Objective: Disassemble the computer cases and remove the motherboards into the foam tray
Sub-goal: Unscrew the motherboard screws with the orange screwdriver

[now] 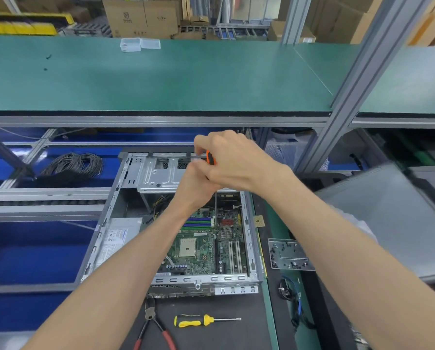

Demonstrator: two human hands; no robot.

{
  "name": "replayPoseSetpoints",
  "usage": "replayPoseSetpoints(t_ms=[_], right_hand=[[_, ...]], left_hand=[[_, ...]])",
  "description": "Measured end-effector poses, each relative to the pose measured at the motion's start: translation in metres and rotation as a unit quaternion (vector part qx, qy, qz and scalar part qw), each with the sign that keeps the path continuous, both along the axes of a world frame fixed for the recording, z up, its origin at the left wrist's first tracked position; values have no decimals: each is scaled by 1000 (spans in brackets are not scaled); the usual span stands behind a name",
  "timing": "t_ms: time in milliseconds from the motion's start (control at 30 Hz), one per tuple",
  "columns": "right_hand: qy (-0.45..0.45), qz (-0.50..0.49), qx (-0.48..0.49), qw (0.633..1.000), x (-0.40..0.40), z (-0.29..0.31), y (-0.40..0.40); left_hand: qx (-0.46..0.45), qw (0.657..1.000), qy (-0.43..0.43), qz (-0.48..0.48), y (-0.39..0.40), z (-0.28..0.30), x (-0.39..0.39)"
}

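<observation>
Factory worktop point(269, 322) with an open computer case point(248, 238), both hands meeting on an orange-handled screwdriver point(210, 157).

Right hand point(233, 160) curls round the screwdriver handle while the left hand point(198, 184) closes on it just below, above the far end of the case; the thin shaft point(216, 205) runs down toward the top edge of the motherboard point(206, 245), which still lies flat inside the case beside the power supply point(118, 236). No foam tray is in view. The tip is hidden, so a slip looks like the main risk: if the bit rides out of a screw it could gouge the board or the red heatsink point(227, 221) nearby. A freed screw might drop among the parts. Yellow screwdriver point(203, 320) and red-handled cutters point(153, 327) lie close to the near worktop edge, easy to knock with a forearm.
</observation>
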State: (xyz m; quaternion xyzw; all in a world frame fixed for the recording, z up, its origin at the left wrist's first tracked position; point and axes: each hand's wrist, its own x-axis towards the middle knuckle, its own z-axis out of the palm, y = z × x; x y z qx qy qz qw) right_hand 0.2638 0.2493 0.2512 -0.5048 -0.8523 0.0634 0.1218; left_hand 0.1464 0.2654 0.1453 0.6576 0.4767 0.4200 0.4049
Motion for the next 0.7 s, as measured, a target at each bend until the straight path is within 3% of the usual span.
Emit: replayPoseSetpoints(t_ms=[100, 300, 467, 533, 600, 700], right_hand=[[-84, -64, 68, 992, -8, -1, -1], [-47, 36, -8, 998, 10, 6, 11], [39, 60, -93, 993, 22, 10, 10], [37, 19, -44, 998, 18, 3, 9], [-30, -49, 25, 998, 12, -3, 8], [-47, -72, 37, 996, 11, -1, 10]], left_hand=[[29, 999, -1, 14, -3, 1, 3], [-29, 984, -119, -131, -4, 9, -17], [9, 997, -59, -50, -3, 13, -18], [21, 999, -49, -8, -4, 12, -16], [33, 998, -42, 28, -4, 12, -14], [19, 999, -41, 21, -2, 15, -13]])
